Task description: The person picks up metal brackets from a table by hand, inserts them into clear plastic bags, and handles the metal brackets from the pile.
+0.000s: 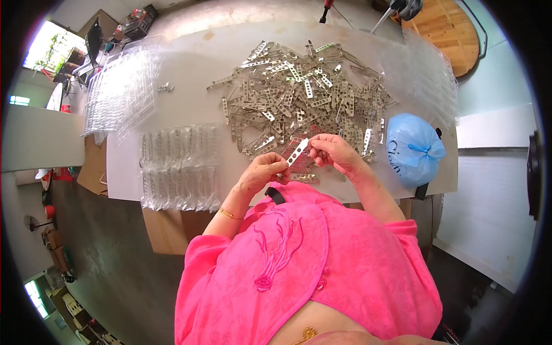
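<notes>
A shiny flat metal strip with round holes [297, 152] is held at a slant between my two hands, just above the table's front edge. My left hand [265, 171] pinches its lower end. At its upper end are the closed fingertips of my right hand [335, 154]. Just beyond my hands spreads a large heap of similar metal strips [299, 98], some dull and some bright. A few more strips [303, 178] lie close to the front edge, below my hands. Something reddish [313, 131] shows partly among the pieces behind my fingers.
Clear plastic packs in rows [179, 167] lie left of my hands on the pale table [184, 106]. Stacked clear plastic trays [123, 86] sit at the far left, with more clear trays [422, 75] at the back right. A tied blue plastic bag [415, 150] stands at the right.
</notes>
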Action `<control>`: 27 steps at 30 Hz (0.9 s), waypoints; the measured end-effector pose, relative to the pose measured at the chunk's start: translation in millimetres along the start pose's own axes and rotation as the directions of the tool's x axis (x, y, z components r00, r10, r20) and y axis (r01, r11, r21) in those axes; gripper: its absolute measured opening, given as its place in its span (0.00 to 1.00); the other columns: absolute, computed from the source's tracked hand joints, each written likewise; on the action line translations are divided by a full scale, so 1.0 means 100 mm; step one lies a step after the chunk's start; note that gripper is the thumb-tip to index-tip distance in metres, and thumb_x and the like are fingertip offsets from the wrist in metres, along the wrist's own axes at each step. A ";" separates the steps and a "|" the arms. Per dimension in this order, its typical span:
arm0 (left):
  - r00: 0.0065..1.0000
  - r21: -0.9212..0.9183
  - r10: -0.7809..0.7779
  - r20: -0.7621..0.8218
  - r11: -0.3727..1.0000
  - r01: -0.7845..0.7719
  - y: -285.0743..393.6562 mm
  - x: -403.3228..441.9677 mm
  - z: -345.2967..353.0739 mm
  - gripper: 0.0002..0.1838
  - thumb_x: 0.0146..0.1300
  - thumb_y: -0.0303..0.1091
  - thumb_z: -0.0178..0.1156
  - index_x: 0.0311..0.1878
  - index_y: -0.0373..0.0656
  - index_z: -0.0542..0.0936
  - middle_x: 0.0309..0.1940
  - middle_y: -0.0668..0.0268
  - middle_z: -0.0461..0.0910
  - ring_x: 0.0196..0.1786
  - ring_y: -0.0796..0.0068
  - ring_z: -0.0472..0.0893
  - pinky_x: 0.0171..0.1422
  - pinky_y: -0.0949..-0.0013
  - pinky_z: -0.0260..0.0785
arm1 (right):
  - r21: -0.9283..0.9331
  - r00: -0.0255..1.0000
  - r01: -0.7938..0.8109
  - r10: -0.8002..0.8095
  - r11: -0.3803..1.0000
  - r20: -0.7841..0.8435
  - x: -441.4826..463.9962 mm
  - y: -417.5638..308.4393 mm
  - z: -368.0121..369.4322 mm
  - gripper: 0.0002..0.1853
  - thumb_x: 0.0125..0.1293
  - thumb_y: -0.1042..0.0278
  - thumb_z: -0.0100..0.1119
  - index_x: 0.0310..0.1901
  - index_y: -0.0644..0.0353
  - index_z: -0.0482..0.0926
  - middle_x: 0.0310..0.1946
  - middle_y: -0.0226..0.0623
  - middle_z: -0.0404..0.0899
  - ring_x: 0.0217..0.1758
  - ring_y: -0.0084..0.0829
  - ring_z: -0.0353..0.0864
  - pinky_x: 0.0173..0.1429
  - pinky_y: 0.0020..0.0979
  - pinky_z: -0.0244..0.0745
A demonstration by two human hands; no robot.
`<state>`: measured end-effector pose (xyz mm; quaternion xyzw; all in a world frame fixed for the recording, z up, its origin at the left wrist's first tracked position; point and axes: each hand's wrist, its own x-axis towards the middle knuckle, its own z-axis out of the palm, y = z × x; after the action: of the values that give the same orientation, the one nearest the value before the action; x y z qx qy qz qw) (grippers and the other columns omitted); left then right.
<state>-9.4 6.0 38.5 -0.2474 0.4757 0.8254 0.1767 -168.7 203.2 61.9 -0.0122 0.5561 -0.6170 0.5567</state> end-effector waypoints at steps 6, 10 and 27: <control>0.992 -0.107 -0.061 0.113 0.991 0.073 0.10 -0.06 -0.36 0.09 0.70 0.33 0.60 0.41 0.37 0.75 0.34 0.62 0.80 0.36 0.69 0.82 0.46 0.62 0.80 | -0.018 0.996 0.067 -0.068 0.998 -0.061 0.25 0.11 0.38 0.09 0.71 0.64 0.58 0.44 0.61 0.77 0.30 0.29 0.80 0.25 0.16 0.76 0.31 0.19 0.73; 0.981 -0.095 -0.076 0.181 0.991 0.094 0.18 -0.07 -0.47 0.08 0.70 0.33 0.60 0.42 0.37 0.75 0.35 0.60 0.81 0.38 0.69 0.83 0.46 0.63 0.79 | -0.081 0.988 0.085 -0.094 0.993 -0.121 0.35 0.19 0.49 0.09 0.70 0.64 0.60 0.43 0.60 0.77 0.31 0.29 0.80 0.25 0.15 0.76 0.31 0.19 0.74; 0.998 -0.046 -0.021 0.053 0.999 0.023 -0.22 0.06 0.18 0.08 0.74 0.36 0.52 0.43 0.42 0.74 0.26 0.69 0.78 0.27 0.80 0.77 0.32 0.76 0.68 | -0.251 0.995 0.088 -0.099 0.964 -0.031 0.21 0.37 -0.09 0.10 0.70 0.62 0.59 0.46 0.59 0.76 0.32 0.31 0.81 0.29 0.20 0.78 0.35 0.24 0.76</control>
<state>-7.0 32.2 27.3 -0.2347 0.4488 0.8405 0.1925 -157.4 203.5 20.0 -0.0949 0.6399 -0.5679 0.5089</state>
